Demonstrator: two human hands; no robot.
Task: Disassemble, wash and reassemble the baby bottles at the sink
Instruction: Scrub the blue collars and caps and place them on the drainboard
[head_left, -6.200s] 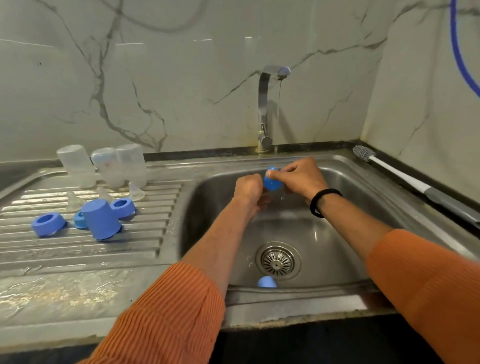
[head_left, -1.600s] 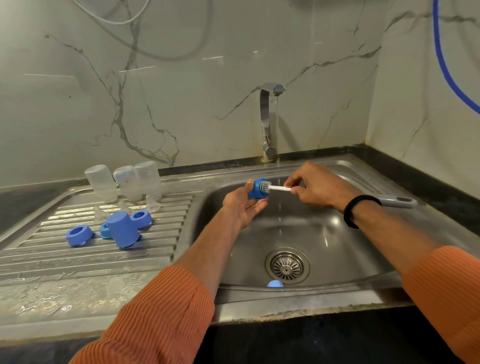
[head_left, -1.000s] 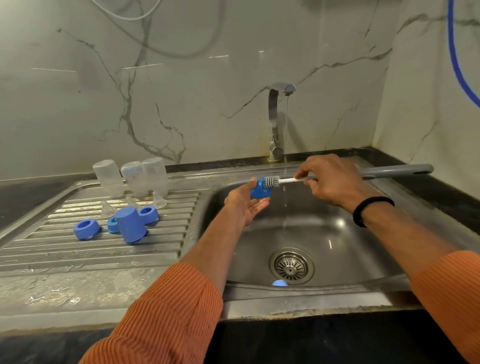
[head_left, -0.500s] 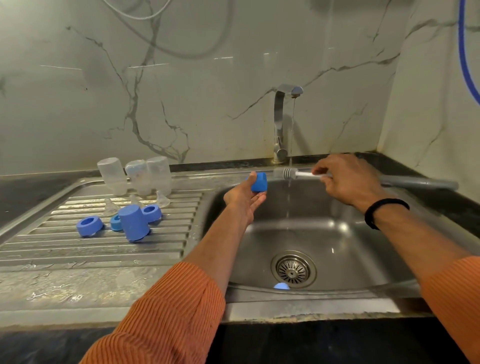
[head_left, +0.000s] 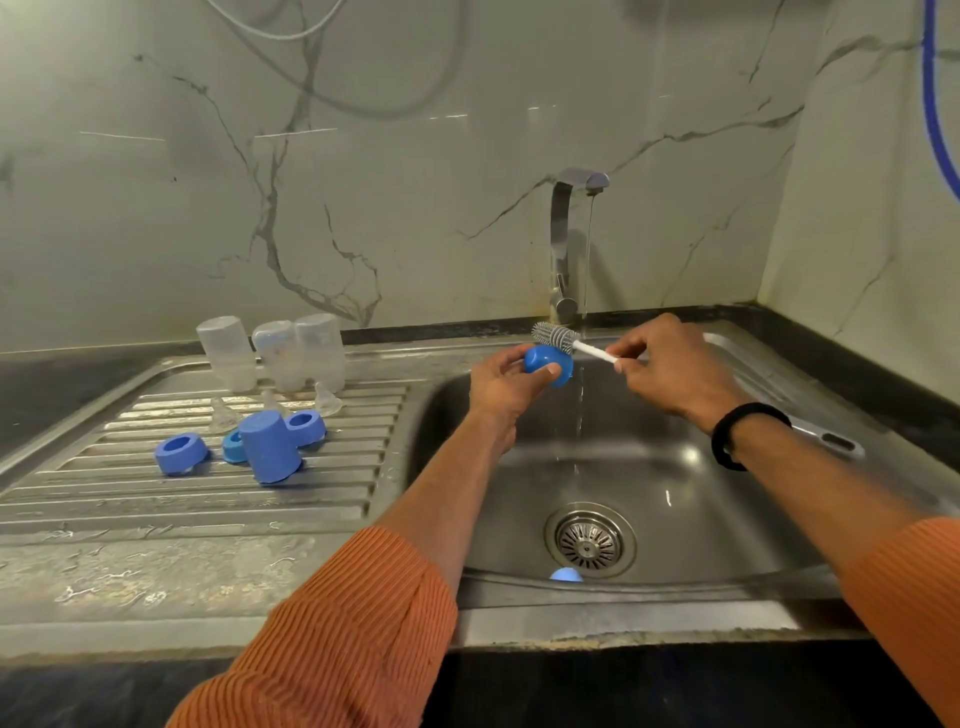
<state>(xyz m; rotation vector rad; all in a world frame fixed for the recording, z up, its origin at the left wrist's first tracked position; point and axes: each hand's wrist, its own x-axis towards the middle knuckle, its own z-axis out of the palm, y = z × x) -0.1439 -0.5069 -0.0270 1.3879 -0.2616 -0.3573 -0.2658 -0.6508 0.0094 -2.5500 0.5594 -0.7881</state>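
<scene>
Both hands busy: left hand (head_left: 501, 382) fingers clamp blue cap (head_left: 548, 365); right hand (head_left: 670, 371) pinches brush (head_left: 571, 343) w/ bristles atop cap.

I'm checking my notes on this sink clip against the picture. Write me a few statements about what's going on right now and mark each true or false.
1. The left hand holds a blue cap. True.
2. The brush is deep inside the cap. False: its bristles lie on top of the cap, outside it.
3. Water runs from the tap. True.
4. The right hand is empty. False: it grips the brush handle.
5. Three clear bottles stand upside down on the draining board. True.
</scene>
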